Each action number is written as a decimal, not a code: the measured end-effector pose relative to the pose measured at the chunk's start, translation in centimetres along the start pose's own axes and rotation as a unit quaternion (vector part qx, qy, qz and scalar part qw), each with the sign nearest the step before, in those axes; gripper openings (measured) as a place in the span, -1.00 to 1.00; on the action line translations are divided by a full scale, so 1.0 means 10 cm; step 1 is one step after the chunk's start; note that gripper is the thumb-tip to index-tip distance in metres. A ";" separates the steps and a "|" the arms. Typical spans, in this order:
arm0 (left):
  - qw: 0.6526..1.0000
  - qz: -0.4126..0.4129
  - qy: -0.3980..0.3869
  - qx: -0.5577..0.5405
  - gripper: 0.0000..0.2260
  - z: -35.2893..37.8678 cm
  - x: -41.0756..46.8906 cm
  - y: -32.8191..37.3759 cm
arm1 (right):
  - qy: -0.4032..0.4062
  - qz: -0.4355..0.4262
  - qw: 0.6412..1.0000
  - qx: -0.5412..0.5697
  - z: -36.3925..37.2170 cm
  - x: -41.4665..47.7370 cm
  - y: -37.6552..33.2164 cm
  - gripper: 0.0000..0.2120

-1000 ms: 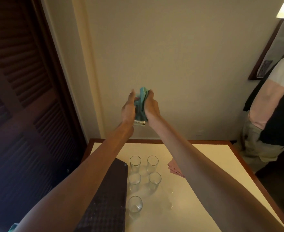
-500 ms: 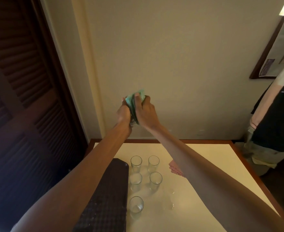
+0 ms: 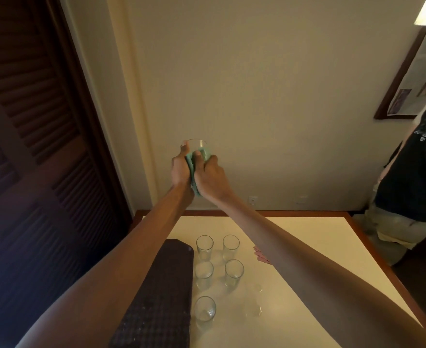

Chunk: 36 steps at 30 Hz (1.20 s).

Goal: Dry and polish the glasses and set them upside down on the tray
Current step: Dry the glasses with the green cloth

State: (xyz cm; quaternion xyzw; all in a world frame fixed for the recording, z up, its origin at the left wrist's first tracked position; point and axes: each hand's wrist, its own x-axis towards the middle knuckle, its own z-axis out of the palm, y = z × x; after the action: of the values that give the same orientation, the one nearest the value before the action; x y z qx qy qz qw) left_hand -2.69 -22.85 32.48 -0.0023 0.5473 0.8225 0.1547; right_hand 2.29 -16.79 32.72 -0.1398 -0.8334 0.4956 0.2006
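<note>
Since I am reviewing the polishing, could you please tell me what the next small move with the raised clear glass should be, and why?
Probably rotate the raised clear glass slightly within the teal cloth: the left hand grips the glass, the right hand holds the cloth against its side, and the rim looks uncovered. Five clear glasses wait upright beside the dark rectangular tray.

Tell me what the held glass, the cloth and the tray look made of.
The held glass: clear glass, smooth; the wall shows through it. The cloth: soft teal fabric, perhaps microfibre; it folds and bunches. The tray: dark, matte, with a faint checked texture; possibly woven or rubbery.
</note>
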 end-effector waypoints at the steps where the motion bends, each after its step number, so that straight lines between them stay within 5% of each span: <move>1: 1.000 0.002 -0.010 -0.001 -0.53 0.00 -0.02 -0.02 | 0.025 -0.037 0.999 -0.015 -0.01 0.02 0.00 -0.55; 4: 0.999 0.003 -0.037 -0.006 -0.59 0.03 -0.09 -0.04 | 0.053 -0.072 0.995 -0.037 -0.10 0.12 -0.06 -0.56; 10: 0.996 0.031 -0.035 0.070 -0.50 0.09 -0.21 0.03 | 0.009 0.161 0.980 0.115 -0.17 0.31 -0.14 -0.26; 12: 0.998 0.023 -0.015 0.064 -0.30 0.09 -0.14 0.06 | -0.024 0.194 0.968 0.160 -0.12 0.29 -0.15 -0.22; 14: 0.999 0.015 0.014 0.045 -0.12 0.05 -0.01 0.05 | -0.035 0.182 0.974 0.130 -0.09 0.21 -0.13 -0.19; 18: 0.999 0.024 0.028 -0.005 -0.41 0.02 -0.07 0.17 | -0.017 0.055 0.998 0.033 -0.05 -0.03 -0.17 -0.42; 23: 0.998 -0.028 -0.030 -0.038 -0.49 0.00 -0.22 0.19 | 0.058 -0.103 0.993 -0.032 -0.05 0.08 -0.16 -0.56; 31: 0.995 0.024 0.017 0.100 -0.41 0.05 -0.37 0.20 | -0.015 0.155 0.975 0.157 -0.02 0.32 -0.11 -0.19; 36: 0.997 0.004 0.025 0.069 -0.13 -0.10 -0.14 0.16 | -0.052 0.133 0.982 0.122 0.06 0.12 -0.05 -0.21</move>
State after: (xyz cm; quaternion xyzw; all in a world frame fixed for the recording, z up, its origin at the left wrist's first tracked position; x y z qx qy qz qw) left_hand -1.89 -24.65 33.78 -0.0099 0.6066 0.7829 0.1377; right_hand 0.89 -16.98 33.13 -0.1977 -0.7503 0.6222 0.1044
